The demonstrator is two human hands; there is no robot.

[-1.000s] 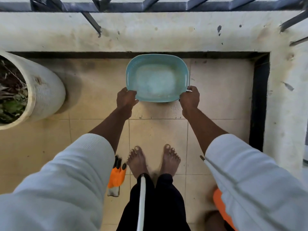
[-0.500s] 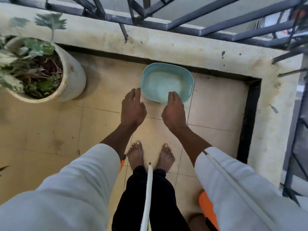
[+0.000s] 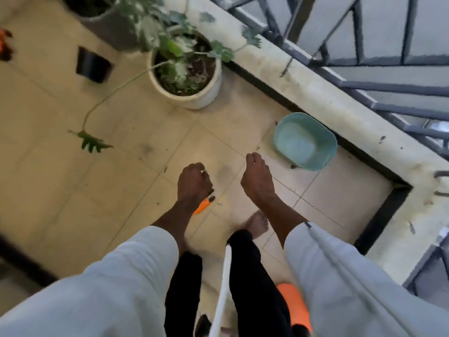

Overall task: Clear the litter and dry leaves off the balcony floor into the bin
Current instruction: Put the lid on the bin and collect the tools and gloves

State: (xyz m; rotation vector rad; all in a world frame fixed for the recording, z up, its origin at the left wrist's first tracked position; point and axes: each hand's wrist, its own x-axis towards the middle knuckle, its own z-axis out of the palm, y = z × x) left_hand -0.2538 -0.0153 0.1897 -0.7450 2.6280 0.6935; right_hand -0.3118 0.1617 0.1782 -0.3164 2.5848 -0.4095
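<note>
Both your arms reach forward and down, palms down. Left hand (image 3: 194,182) has its fingers curled loosely, grip empty. Right hand (image 3: 258,177) likewise loose, holding nothing. Teal bin (image 3: 305,141) sits on the floor (image 3: 60,190) by the ledge (image 3: 323,103), apart from both hands.

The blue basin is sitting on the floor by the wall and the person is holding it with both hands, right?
Not quite. The head view shows the blue basin on the tiled floor by the wall, but nobody is holding it. The left hand and the right hand are both off it, hanging in the air nearer the person, with nothing in them.
</note>
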